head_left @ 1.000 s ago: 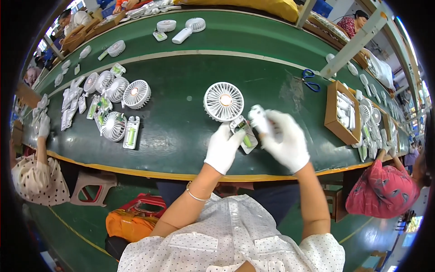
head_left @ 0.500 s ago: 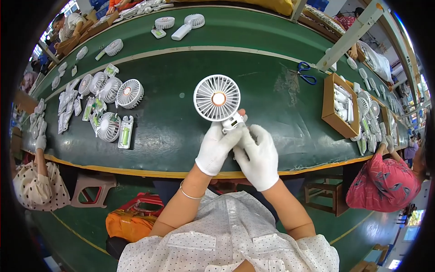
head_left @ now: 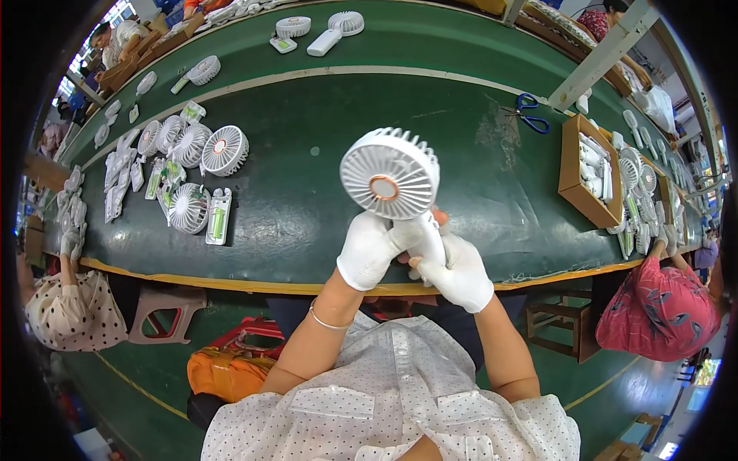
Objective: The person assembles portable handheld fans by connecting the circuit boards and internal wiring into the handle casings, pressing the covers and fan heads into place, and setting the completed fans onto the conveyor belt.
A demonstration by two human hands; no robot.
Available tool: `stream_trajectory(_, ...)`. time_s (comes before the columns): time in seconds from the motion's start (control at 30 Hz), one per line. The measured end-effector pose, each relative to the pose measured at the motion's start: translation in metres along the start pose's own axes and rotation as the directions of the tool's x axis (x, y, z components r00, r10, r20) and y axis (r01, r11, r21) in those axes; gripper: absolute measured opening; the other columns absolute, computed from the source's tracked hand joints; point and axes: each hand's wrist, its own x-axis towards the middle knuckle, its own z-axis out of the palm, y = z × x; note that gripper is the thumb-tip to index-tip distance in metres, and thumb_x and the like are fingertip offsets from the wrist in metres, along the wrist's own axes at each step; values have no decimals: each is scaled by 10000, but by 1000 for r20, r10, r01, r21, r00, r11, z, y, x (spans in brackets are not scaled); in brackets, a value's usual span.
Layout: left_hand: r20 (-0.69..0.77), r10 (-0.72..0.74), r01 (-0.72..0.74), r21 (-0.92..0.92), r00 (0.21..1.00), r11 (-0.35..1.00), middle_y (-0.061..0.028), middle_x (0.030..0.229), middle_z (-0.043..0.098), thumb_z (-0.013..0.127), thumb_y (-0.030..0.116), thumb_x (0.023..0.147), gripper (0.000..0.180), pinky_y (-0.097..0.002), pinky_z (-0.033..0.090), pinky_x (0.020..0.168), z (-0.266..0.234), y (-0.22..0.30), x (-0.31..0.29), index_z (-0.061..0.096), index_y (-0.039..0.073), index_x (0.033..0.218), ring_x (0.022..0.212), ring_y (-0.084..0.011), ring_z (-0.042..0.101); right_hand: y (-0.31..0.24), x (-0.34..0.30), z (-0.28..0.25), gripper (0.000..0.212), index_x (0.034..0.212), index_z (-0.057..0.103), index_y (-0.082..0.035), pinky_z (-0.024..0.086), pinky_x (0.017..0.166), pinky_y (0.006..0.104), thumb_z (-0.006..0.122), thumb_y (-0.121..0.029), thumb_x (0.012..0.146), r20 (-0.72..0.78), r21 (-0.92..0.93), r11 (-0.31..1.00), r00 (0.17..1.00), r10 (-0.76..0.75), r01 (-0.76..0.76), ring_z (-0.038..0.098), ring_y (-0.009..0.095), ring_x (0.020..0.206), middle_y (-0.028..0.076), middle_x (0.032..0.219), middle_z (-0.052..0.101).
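A white handheld fan (head_left: 390,174) with an orange ring at its hub is held up over the near middle of the green table. My left hand (head_left: 372,247), in a white glove, closes round the neck below the fan head. My gloved right hand (head_left: 455,272) grips the handle from the right, its bare thumb tip showing. The fan leans, its round grille turned to the left and its handle running down to the right. The lower end of the handle is partly hidden by my fingers.
Several white fans (head_left: 225,150) and open handle halves with green cells (head_left: 219,217) lie at the left. Blue-handled scissors (head_left: 530,114) lie at the far right, near a cardboard box (head_left: 570,170) of white handle parts. Co-workers sit on both sides. A metal post (head_left: 603,60) stands at the far right.
The fan has turned from facing up squarely to a tilt, and its handle now shows between my hands. My right hand has shifted right and down along the handle.
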Motion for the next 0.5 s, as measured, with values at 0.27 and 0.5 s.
stream_trajectory(0.27, 50, -73, 71, 24, 996, 997, -81, 1232, 649, 593, 113, 959, 419, -292, 527, 836, 23, 18, 10, 506, -27, 1344, 909, -134, 622, -8, -4, 1, 224, 1060, 649, -2, 504, 563, 225, 602, -151, 900, -110, 311, 949, 991, 79, -42, 624, 96, 644, 69, 819, 710)
stream_trajectory(0.5, -180, -118, 63, -288, 977, 956, -228, 1385, 523, 505, 119, 1026, 445, -386, 458, 1059, 0, -21, 9, 389, -47, 1423, 1244, -276, 564, -11, 33, -21, 488, 1186, 608, 59, 416, 434, 209, 599, -362, 939, -300, 216, 971, 953, -36, 105, 584, 114, 559, 129, 903, 705)
